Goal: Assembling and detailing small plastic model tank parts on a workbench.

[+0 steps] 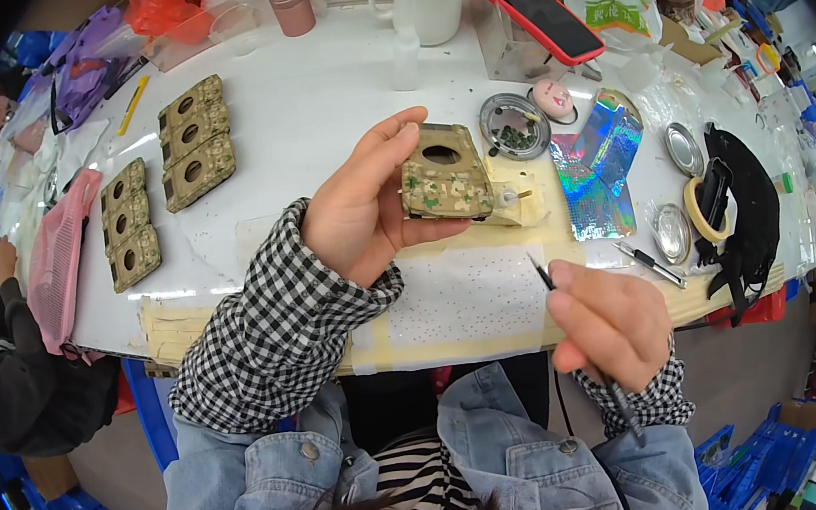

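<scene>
My left hand (366, 199) grips a camouflage-painted model tank hull (445, 185) by its sides, tilted so that the round hole in its top shows. Low over the front of the table, my right hand (612, 322) is closed around a slim dark pointed tool (629, 411), held like a pen. The tool's fine tip points up and left, apart from the hull. Whether it is a brush or tweezers I cannot tell. Below the hull lies a white sheet (455, 315) scattered with tiny dark specks. More camouflage hulls stand in two rows (196, 143) (130, 224) at the left.
Beyond my right hand are a round clear dish (514, 126) with small dark pieces, shiny holographic sheets (597, 193), a pen-like tool (653, 264), a tape roll (699, 207) and round tins (671, 230). A white mug (429, 1) and a red-cased phone (542, 13) stand far back.
</scene>
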`<state>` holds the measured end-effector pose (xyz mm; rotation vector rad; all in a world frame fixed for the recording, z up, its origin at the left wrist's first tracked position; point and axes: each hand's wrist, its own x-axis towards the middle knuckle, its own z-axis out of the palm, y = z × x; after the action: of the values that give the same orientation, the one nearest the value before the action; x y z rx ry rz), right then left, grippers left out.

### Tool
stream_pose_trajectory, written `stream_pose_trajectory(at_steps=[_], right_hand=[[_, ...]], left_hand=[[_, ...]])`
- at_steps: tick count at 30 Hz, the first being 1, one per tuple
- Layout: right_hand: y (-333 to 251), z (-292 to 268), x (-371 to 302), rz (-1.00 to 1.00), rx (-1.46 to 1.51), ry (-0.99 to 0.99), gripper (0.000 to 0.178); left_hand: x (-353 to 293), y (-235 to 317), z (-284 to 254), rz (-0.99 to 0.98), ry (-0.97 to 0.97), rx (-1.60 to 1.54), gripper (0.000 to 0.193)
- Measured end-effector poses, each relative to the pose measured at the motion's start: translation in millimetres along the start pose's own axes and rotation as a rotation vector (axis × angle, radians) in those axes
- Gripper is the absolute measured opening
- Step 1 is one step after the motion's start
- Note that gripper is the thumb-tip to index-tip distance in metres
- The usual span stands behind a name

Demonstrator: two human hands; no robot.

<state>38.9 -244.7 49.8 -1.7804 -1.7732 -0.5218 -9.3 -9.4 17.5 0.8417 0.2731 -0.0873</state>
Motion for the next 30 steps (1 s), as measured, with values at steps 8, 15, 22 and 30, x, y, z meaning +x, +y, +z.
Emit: stream_pose_trajectory(at_steps=[8,15,22,30], right_hand=[[0,26,5,-0.300,-0.148,0.126,0.027],[1,25,6,-0.305,-0.160,0.108,0.027],[3,10,11,-0.183,-0.008,0.082,0.030],[14,10,34,0.578,0.787,0.322,0.029]], left_hand=[[-2,2,0,-0.002,0.013,0.010,0.046],[-2,1,0,-0.004,0.004,0.010,0.047],[-2,1,-2,-0.016,-0.005,0.003,0.046],[-3,2,0,-0.061,-0.074,0.027,0.046]])
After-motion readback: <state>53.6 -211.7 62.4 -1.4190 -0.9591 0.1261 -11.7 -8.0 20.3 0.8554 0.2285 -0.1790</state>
